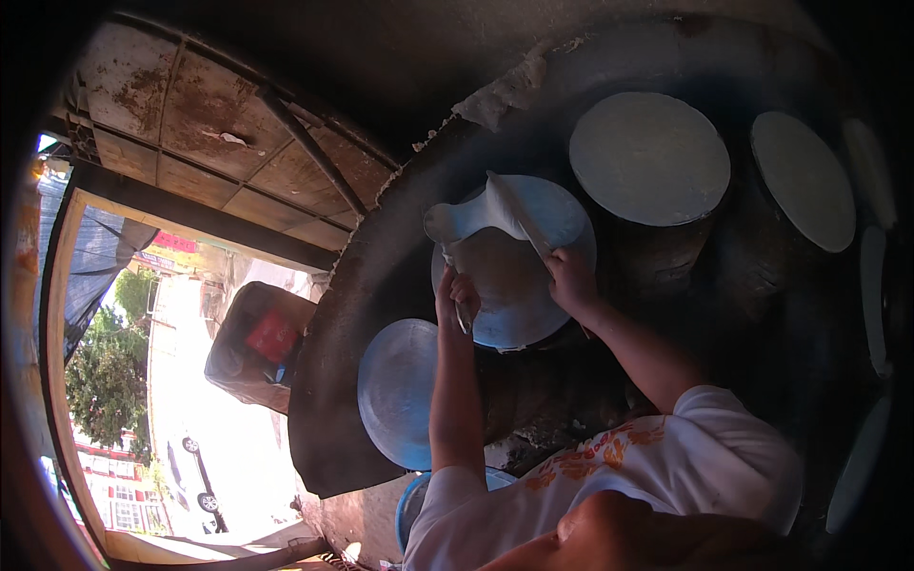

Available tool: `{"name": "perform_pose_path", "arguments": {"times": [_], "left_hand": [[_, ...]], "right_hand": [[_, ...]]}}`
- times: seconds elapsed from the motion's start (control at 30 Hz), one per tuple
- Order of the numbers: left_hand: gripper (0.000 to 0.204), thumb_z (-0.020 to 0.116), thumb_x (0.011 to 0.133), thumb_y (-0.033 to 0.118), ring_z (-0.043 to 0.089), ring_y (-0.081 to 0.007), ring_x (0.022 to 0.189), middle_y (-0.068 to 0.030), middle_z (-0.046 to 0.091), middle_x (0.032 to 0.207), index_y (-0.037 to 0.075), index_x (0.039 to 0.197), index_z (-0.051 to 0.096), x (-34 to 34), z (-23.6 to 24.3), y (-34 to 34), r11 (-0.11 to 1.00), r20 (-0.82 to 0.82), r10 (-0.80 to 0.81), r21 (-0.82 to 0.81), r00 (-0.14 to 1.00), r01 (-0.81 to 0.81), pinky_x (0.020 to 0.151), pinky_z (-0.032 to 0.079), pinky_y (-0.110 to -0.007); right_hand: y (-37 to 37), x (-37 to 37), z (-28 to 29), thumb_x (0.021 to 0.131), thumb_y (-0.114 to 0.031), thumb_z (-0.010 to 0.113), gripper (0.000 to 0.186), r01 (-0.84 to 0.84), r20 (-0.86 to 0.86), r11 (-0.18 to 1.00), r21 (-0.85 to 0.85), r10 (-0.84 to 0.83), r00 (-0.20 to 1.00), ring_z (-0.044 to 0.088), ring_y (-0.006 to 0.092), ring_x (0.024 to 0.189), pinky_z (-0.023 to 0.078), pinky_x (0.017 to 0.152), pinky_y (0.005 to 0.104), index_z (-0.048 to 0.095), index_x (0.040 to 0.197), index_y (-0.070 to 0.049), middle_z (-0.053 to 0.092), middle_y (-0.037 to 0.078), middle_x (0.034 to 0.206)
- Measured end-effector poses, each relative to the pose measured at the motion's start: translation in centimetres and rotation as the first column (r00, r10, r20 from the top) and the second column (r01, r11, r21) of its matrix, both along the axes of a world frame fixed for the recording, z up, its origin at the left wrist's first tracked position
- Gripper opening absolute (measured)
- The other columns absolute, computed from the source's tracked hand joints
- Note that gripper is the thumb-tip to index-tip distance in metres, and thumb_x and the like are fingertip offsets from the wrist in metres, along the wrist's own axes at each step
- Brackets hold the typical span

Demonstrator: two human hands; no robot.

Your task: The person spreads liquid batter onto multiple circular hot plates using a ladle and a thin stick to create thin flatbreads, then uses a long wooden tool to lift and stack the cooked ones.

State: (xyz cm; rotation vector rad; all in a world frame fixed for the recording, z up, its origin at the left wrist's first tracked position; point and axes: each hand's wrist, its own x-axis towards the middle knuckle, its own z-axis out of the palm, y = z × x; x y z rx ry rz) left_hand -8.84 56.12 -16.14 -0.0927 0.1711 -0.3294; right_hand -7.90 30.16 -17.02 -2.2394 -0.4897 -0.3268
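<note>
My left hand [455, 297] grips the handle of a scraper with a rounded blade [440, 225]. My right hand [571, 284] holds a long, thin flat tool [516, 217], angled up and to the left. A thin pale sheet [498, 207] is lifted and folded between the two tools. It lies over the upper part of a round griddle [509, 300], whose lower part is bare dull metal. Both of my hands are over this griddle's lower half.
Two round griddles [647, 152] [800, 176] coated pale stand at upper right, others along the far right edge. A bluish-grey griddle [398, 390] is at lower left. They sit in a dark curved stove [333, 362]. A covered box [252, 347] and a bright street opening are at left.
</note>
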Motion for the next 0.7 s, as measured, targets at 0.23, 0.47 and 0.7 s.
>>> {"name": "perform_pose_path", "arguments": {"times": [0.23,0.47,0.7], "left_hand": [[0.037,0.038,0.096,0.033,0.033,-0.0069,0.039,0.0024,0.031,0.053,0.009,0.067,0.039,-6.1,1.0,0.2,0.984,-0.088,0.028,-0.175,0.996,-0.044,0.039,0.033,-0.022],[0.038,0.039,0.095,0.031,0.034,-0.0065,0.038,0.0024,0.032,0.051,0.009,0.065,0.037,-8.6,1.2,-3.0,0.913,0.009,0.205,-0.362,0.979,-0.188,0.037,0.033,-0.022],[0.035,0.039,0.095,0.028,0.035,-0.0062,0.037,0.0014,0.034,0.053,0.009,0.066,0.036,-10.0,3.9,-8.4,0.819,0.084,0.455,-0.431,0.886,-0.38,0.035,0.033,-0.02]], "right_hand": [[-2.5,-0.1,-1.3,0.067,0.002,0.058,0.025,0.012,0.002,1.0,0.004,-0.012,1.0,0.056,0.0304,0.082,0.048,0.07,0.0386,0.064,0.09,-0.003,0.058,0.01,0.088],[-4.8,3.9,-0.7,0.067,0.005,0.054,0.029,0.002,0.03,0.994,-0.109,0.002,1.0,0.053,0.0312,0.09,0.045,0.076,0.0383,0.063,0.093,-0.003,0.06,0.01,0.094],[0.1,7.6,0.5,0.068,0.001,0.056,0.025,-0.312,-0.019,0.933,-0.179,0.314,0.949,0.057,0.0298,0.088,0.046,0.075,0.0385,0.064,0.091,-0.003,0.06,0.012,0.092]]}}
